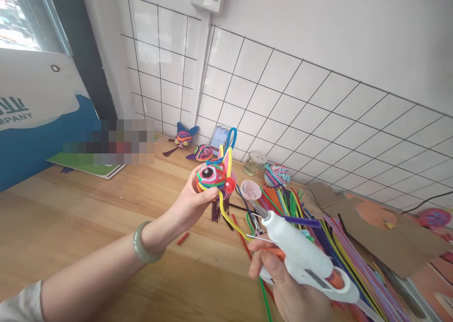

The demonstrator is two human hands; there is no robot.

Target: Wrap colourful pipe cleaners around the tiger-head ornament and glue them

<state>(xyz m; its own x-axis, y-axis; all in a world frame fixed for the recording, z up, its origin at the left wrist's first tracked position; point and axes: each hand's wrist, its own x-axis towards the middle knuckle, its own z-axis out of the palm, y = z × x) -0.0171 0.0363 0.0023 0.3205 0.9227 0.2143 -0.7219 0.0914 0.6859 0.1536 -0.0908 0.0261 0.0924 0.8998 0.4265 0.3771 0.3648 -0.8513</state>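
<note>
My left hand (198,190) is closed around a colourful pipe-cleaner animal head (216,178) with a big black-centred eye, a red bead nose, pink-and-yellow ears and a blue loop on top. A dark tassel hangs beneath it. From its lower side a yellow pipe cleaner (226,213) curves down toward my right hand. My right hand (279,275) grips a white hot glue gun (300,246) with an orange trigger. Its metal nozzle points up and left at the head but stays apart from it.
Several pipe cleaners (339,260) lie spread on the right beside brown cardboard (378,237). Behind stand a pink cup of beads (250,190), a glass jar (255,163), a striped ball (276,174) and finished heads (184,138). A gridded wall (269,86) bounds the wooden table (134,275).
</note>
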